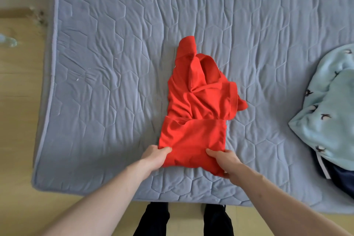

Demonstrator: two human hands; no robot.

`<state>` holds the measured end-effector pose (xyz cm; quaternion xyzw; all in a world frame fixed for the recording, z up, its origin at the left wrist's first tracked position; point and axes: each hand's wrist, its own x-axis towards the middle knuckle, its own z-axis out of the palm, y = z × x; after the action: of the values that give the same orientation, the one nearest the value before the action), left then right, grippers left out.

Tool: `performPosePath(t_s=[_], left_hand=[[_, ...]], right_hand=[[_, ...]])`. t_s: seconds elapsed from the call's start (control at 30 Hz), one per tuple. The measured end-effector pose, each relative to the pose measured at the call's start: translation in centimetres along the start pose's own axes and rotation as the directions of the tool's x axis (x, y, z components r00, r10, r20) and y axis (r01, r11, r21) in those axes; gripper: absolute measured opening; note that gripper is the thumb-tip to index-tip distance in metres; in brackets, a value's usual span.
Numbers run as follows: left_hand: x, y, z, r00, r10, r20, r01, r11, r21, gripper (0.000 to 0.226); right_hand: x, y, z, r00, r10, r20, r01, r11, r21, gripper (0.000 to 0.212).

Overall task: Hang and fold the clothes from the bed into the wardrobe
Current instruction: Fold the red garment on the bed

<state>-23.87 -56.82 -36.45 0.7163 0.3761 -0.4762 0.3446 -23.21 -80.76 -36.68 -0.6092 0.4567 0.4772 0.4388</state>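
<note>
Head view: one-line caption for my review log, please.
Both hands, left hand and right hand, grip the near edge of a half-folded red garment on the grey quilted mattress.

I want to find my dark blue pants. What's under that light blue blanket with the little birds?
A dark blue cloth with a white stripe pokes out from under the light blue blanket. Most of it is covered, so I cannot tell what it is.

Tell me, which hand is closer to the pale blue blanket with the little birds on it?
The right hand. It grips the near right corner of the red shirt, on the side toward the blanket at the bed's right edge. The left hand grips the shirt's near left corner, farther away.
</note>
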Motion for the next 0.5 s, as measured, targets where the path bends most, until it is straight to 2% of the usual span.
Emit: performPosePath(t_s=[0.13, 0.23, 0.3, 0.37, 0.43, 0.5], left_hand=[[-4.6, -2.6, -0.3, 0.983, -0.087, 0.162, 0.065, 0.989, 0.133, 0.030], [-7.3, -3.3, -0.7, 0.970, -0.084, 0.230, 0.043, 0.983, 0.176, 0.026], [-8.4, -2.9, -1.4, 0.988, 0.010, 0.152, -0.028, 0.993, 0.115, 0.032], [-9.3, -1.3, -2.5, 0.991, 0.131, 0.034, -0.128, 0.990, -0.065, 0.033], [-9.8, 1.5, -3.5, 0.970, 0.241, -0.037, -0.243, 0.944, -0.222, 0.026], [-9.4, 4.5, -4.3, 0.953, 0.297, -0.065, -0.302, 0.903, -0.305, 0.017]], right_hand=[[-4.0, 3.6, -0.4, 0.978, 0.182, 0.105, -0.174, 0.982, -0.080, 0.025], [-6.6, 5.0, -0.9, 0.970, 0.211, 0.123, -0.205, 0.977, -0.060, 0.025], [-7.4, 4.5, -1.5, 0.977, 0.177, 0.121, -0.185, 0.981, 0.059, 0.029], [-8.0, 2.9, -2.4, 0.984, 0.126, 0.125, -0.148, 0.971, 0.185, 0.029], [-8.0, 0.9, -3.2, 0.986, 0.083, 0.143, -0.121, 0.949, 0.290, 0.022], [-7.7, -1.5, -3.9, 0.984, 0.064, 0.168, -0.124, 0.918, 0.376, 0.013]])
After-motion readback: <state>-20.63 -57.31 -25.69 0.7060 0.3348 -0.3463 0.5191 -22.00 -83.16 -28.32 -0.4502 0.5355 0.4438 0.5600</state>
